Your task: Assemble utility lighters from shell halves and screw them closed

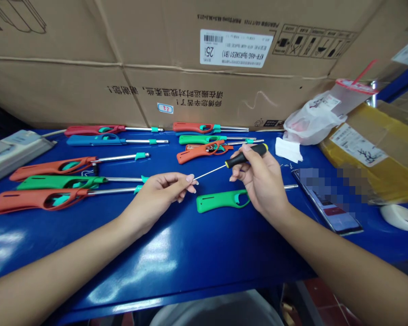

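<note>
My right hand (261, 179) grips the black and yellow handle of a thin screwdriver (240, 159). Its metal shaft points left, and the fingertips of my left hand (163, 190) pinch the tip. Under my right hand a green long-nosed lighter (221, 200) lies on the blue table (177, 253). Just behind it rests an orange lighter (199, 153) that looks opened, with parts showing.
Several lighters in orange, green and blue lie in rows at the left (54, 183) and back (204, 133). A large cardboard box (156, 59) walls the rear. A phone (329, 206), tape roll (403, 217), yellow parcel (370, 149), plastic bag (311, 122) and folded white tissue (288, 150) sit right; a power strip (10, 151) sits left.
</note>
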A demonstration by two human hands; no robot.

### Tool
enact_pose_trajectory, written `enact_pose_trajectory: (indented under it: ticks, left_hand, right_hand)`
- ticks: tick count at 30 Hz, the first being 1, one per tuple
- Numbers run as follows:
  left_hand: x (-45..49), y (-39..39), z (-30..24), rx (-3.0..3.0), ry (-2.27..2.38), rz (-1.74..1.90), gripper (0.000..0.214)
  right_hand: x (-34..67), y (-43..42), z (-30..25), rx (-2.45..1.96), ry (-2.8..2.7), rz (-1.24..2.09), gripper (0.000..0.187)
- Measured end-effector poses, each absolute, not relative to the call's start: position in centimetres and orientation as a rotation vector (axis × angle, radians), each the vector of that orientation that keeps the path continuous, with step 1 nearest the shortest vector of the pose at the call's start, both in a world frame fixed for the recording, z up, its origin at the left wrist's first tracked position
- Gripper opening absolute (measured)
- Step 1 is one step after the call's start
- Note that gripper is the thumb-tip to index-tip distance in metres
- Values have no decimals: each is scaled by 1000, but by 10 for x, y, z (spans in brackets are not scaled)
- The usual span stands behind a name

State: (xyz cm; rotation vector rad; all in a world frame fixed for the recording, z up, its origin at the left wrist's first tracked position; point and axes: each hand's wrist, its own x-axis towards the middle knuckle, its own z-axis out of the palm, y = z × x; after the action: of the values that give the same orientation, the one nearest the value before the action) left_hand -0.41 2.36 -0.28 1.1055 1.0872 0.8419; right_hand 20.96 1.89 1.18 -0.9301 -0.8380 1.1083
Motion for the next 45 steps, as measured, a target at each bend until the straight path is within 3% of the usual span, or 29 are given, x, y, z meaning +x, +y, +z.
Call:
enact_pose_trajectory:
  ticks: [4, 17, 24, 30, 34, 39, 42, 45]
  left_hand:
    - [-3, 24, -4, 1042, 1093, 873, 36]
    - [-5, 24, -7, 1088, 1085, 878, 33]
    - [-4, 24, -6, 1113, 1075, 872, 31]
    - [-3, 23, -4, 1163, 1070, 831, 33]
    - [-3, 21, 3, 1319, 1079, 840, 44]
    - [-8, 22, 7, 1701, 1176, 901, 33]
    - [-14, 25, 8, 1999, 1169, 895, 50]
    - [-18, 27, 7, 2267, 1057, 849, 45]
  right_hand:
    - [210, 15, 14, -891, -896, 1116, 23]
    - [206, 12, 15, -935, -959, 1001, 34]
    - [211, 9, 12, -833, -1037, 1042, 25]
    - [210, 12, 11, -840, -1037, 1036, 27]
    - [214, 15, 17, -804, -1115, 924, 27]
    - [219, 11, 33, -779, -1311, 702, 22]
    - [218, 7, 38, -742, -1412, 607, 19]
    - [213, 6, 39, -718, -1469, 597, 17]
